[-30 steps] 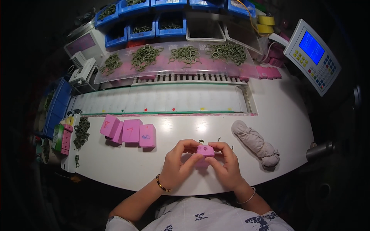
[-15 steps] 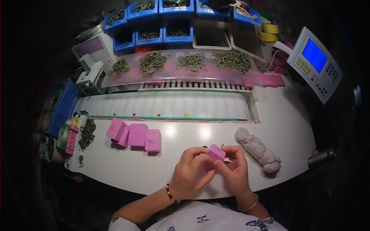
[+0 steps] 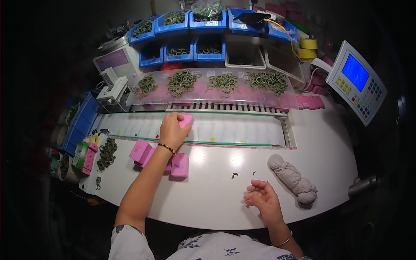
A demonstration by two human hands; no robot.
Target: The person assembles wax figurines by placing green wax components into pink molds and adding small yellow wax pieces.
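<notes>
My left hand (image 3: pixel 172 133) is stretched far out over the white slatted conveyor belt (image 3: pixel 242 130), its fingers closed around a pink block (image 3: pixel 186 119). Whether that block rests on the belt or hovers over it, I cannot tell. Below my left forearm stand several more pink blocks with handwritten marks, one (image 3: pixel 179 165) showing to the right of the arm and another (image 3: pixel 139 150) to the left. My right hand (image 3: pixel 264 199) is over the white table, fingers loosely bent and apart, holding nothing. A few small dark green scraps (image 3: pixel 235 175) lie close to it.
A tied grey cloth bundle (image 3: pixel 293 179) lies right of my right hand. Dark green rings sit in heaps on a clear sheet (image 3: pixel 203 99) behind the belt, in blue bins (image 3: pixel 209 48), and in a pile (image 3: pixel 106 154) at left. A control panel (image 3: pixel 356 82) stands at right.
My left hand has carried the pink block from in front of me forward and left to the belt. The right hand has let go of it and opened, uncovering the green scraps.
</notes>
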